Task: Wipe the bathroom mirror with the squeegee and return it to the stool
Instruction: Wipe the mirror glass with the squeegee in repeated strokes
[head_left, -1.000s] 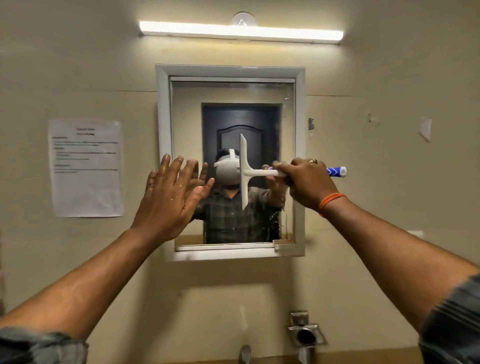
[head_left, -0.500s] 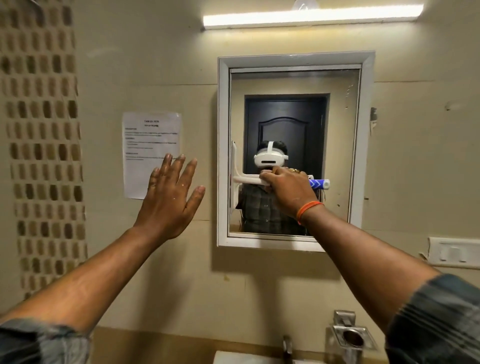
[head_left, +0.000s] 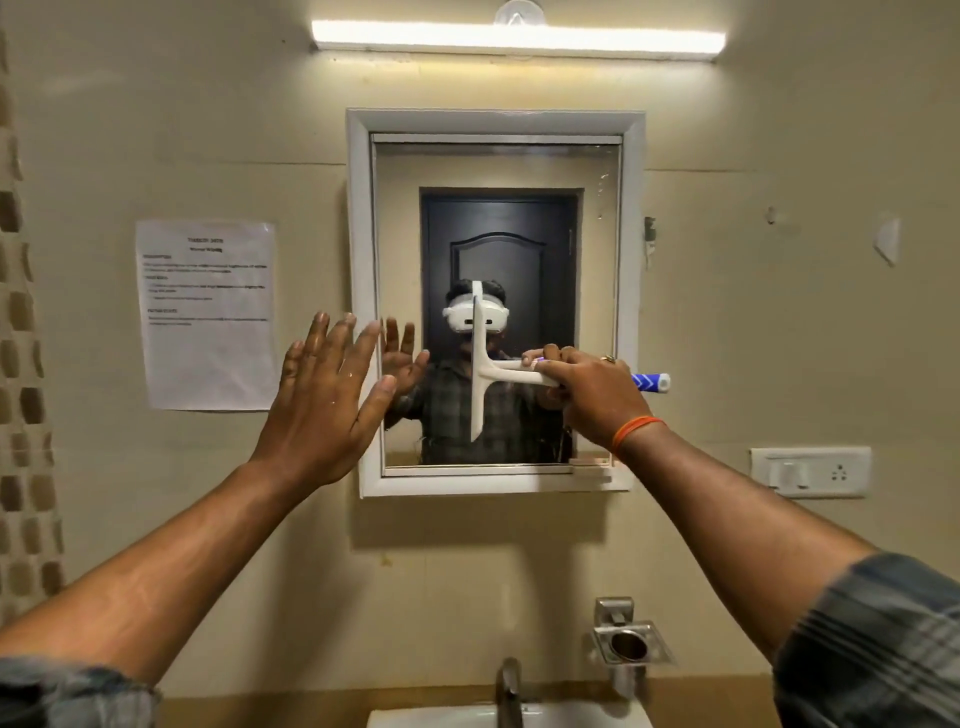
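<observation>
Now, in the head view, the right hand (head_left: 592, 397) is closed around the handle of the squeegee (head_left: 480, 364), fingers wrapped over the white shaft, with the blue end of the handle sticking out to the right past the knuckles. An orange band (head_left: 636, 428) sits on that wrist and a ring shows on one finger. The squeegee's blade stands upright, its long edge against the glass of the mirror (head_left: 597, 312), near the middle of the lower half. The handle runs level from the blade to the hand. The left hand (head_left: 324, 400) is raised flat and empty, fingers spread and pointing up, palm toward the wall, overlapping the left side of the mirror's white frame (head_left: 358, 208); whether it touches the frame or glass cannot be told. The mirror reflects a dark door, both hands and a person in a checked shirt. A lit tube light (head_left: 519, 39) hangs above the mirror. A printed sheet (head_left: 208, 364) is stuck to the wall left of the mirror, and a switch plate (head_left: 810, 473) is mounted to its lower right. Below, a tap (head_left: 509, 686) rises over the edge of a white basin (head_left: 441, 719), with a metal holder (head_left: 631, 642) on the wall beside it. Checked sleeves show at both bottom corners.
</observation>
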